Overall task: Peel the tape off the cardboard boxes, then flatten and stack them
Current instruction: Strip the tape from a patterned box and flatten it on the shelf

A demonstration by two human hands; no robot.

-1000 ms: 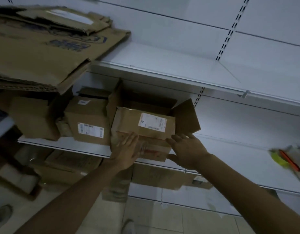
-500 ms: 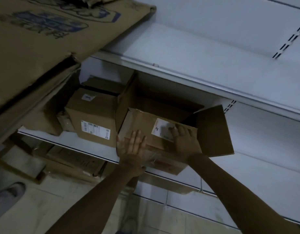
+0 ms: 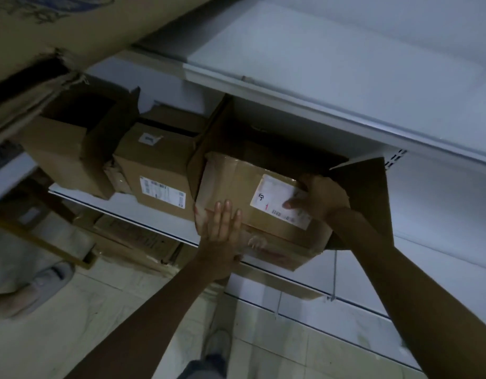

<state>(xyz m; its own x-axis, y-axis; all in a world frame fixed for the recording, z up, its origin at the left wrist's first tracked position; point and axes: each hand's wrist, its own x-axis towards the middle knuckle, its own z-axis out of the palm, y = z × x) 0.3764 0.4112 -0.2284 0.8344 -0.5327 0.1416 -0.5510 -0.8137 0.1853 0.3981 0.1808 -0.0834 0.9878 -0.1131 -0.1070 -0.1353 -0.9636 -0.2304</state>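
A taped brown cardboard box [image 3: 236, 184] with a white shipping label [image 3: 277, 198] sits on the middle shelf, inside a bigger open box whose flap [image 3: 365, 195] sticks out to the right. My left hand [image 3: 222, 228] lies flat with straight fingers against the box's front left edge. My right hand [image 3: 318, 198] grips the box's top right part, fingers over the far edge and thumb on the label.
To the left on the same white shelf [image 3: 121, 203] stand a labelled closed box [image 3: 157, 170] and an open box [image 3: 69, 149]. Flattened cardboard [image 3: 72, 26] lies on the shelf above, more flattened boxes [image 3: 137, 239] below. My shoe [image 3: 217, 343] is on the tiled floor.
The view has closed in on the shelf. My left hand stayed flat on the box front while my right hand moved onto the label and curled over the box's top right.
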